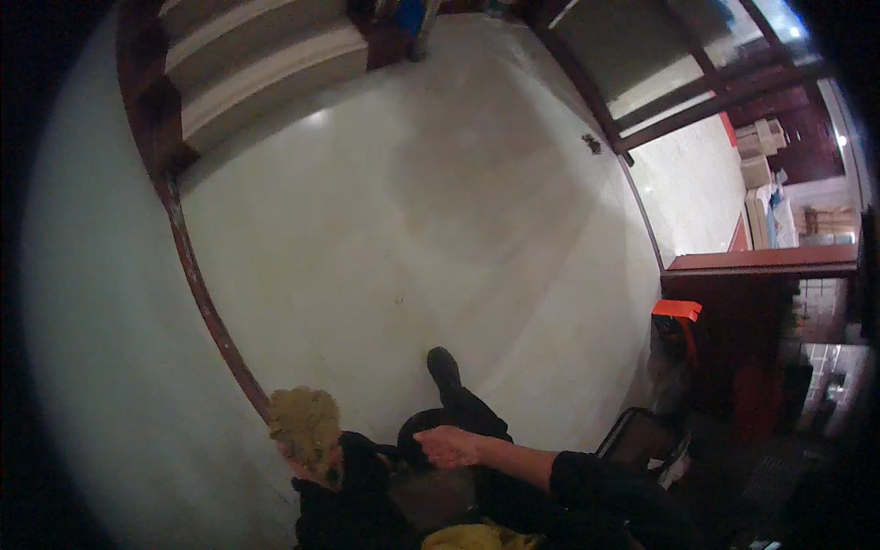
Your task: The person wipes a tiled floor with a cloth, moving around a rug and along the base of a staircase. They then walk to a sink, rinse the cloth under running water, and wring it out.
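Note:
My left hand [323, 467] is at the lower left, shut on a fuzzy yellow-brown cloth [304, 423] that covers most of it, close to the wall. Right of it, my right hand [447, 447] has its fingers curled at a round dark object [412, 433]; whether it grips this is not clear. One dark shoe [442, 366] points forward on the pale floor. Another yellow cloth [481, 537] shows at the bottom edge, against my dark clothing.
Steps [275, 82] rise at the upper left, beside a wall with a dark red baseboard [213, 316]. A dark-framed glass door [646, 55] stands at the upper right. An orange-topped object [677, 310] and a dark case [636, 436] are at the right.

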### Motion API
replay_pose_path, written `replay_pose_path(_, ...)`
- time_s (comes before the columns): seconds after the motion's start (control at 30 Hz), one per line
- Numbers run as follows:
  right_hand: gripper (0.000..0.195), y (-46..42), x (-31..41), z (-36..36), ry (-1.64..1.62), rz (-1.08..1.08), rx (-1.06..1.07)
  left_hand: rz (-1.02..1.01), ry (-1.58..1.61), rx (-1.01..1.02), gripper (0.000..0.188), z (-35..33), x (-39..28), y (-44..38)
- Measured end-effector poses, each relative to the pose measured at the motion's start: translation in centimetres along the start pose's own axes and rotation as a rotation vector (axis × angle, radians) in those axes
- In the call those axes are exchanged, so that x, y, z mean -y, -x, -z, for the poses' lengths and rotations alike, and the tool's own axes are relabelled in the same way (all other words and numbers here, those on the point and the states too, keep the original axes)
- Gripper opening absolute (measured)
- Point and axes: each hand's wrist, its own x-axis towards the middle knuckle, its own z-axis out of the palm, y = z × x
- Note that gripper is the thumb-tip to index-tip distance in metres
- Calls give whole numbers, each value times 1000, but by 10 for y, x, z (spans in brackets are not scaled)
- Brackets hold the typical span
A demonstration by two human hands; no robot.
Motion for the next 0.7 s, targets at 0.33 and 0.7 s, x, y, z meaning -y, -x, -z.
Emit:
replay_pose_path(0.33, 44, 200, 49, -65, 15, 190, -153, 118, -485, -498, 68, -264, 207, -204)
replay_pose_path(0.7, 42, 319, 152, -27, 27, 552, -37, 114, -492, -498, 64, -355, 263, -326)
